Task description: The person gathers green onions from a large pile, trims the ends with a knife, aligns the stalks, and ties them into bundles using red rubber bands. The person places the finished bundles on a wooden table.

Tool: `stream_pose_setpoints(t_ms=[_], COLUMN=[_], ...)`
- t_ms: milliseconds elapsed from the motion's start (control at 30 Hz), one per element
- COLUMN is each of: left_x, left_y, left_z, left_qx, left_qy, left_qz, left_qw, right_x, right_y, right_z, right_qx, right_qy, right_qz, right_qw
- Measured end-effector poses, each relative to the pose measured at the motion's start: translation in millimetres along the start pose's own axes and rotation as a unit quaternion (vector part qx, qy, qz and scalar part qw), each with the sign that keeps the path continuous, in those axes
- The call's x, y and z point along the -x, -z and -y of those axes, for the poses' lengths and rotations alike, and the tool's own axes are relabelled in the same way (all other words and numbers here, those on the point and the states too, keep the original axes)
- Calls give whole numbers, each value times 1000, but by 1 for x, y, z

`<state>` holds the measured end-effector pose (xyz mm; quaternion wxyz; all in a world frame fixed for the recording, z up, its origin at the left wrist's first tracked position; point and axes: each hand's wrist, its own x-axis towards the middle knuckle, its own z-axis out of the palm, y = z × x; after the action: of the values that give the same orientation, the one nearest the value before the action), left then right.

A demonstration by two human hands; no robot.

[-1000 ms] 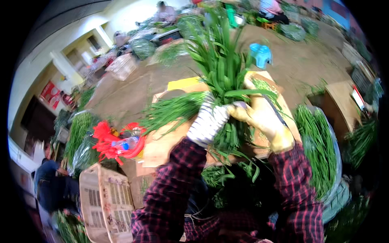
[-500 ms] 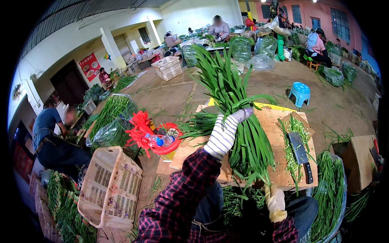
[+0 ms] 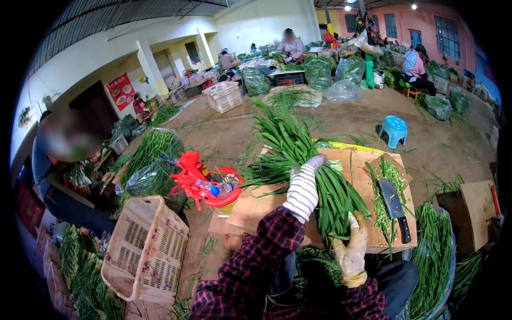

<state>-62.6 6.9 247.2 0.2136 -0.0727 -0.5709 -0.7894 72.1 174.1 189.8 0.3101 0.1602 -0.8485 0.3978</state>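
A large bunch of long flat green leaves (image 3: 290, 136) lies across a wooden board (image 3: 250, 208). My left hand (image 3: 304, 184), in a striped white glove, is closed round the middle of the bunch. My right hand (image 3: 350, 248), in a pale yellow glove, grips the lower ends at the board's front edge, with curled fingers. To the right, a cleaver (image 3: 388, 194) with a black handle lies on chopped pale-green pieces (image 3: 384, 224). Left of the board, a red-rimmed bucket (image 3: 232, 194) holds red ties (image 3: 189, 176) and plastic bottles (image 3: 205, 188).
A plastic crate (image 3: 144, 245) stands at lower left. More greens in a bag (image 3: 429, 261) lie at right, near a blue stool (image 3: 393, 133). A co-worker (image 3: 50, 176) works at left; others (image 3: 290, 48) sit farther back among bagged greens (image 3: 317, 74).
Both hands were together high on the upright bunch; my right hand has moved down to the stem ends. The bunch now lies lower and more slanted. The view has tilted up.
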Motion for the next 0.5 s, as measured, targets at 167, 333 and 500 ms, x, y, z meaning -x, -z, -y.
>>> stream_pose_setpoints(t_ms=[167,333,500], left_x=[-2,0,-15], left_y=[1,5,38], left_z=[-34,-29,-22], left_qx=[199,208,129], left_qy=[219,257,164], left_qz=[-23,-30,-17], left_qw=[955,943,978], right_x=[20,21,76], right_y=[18,53,61], right_z=[-11,14,-24], right_qx=[-447,-387,-76], right_qy=[-243,-131,43], right_qz=[-107,150,233], right_qw=[854,900,968])
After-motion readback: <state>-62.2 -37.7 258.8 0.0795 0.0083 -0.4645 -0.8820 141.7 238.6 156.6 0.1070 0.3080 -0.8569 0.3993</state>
